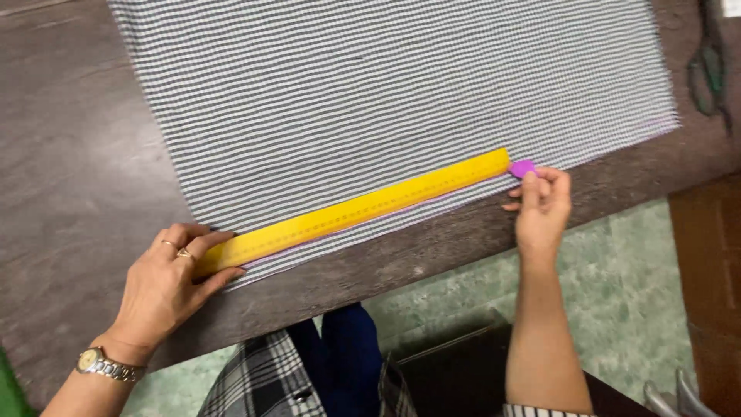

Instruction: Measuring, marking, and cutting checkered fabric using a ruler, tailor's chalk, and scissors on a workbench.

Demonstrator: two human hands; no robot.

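Marking along the yellow ruler [355,210]: left hand [166,286] fingers spread flat, pinning it to the checked fabric [386,85]; right hand [543,207] fingers pinch purple chalk [522,167] beyond the ruler's tip. Next likely needs steady pressure.

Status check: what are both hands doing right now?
Left hand pressing long yellow ruler onto checked fabric. Right hand pinching purple chalk piece at ruler's end. Nothing obstructing.

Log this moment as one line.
left hand: pressing yellow ruler | right hand: holding purple chalk | under: checked fabric
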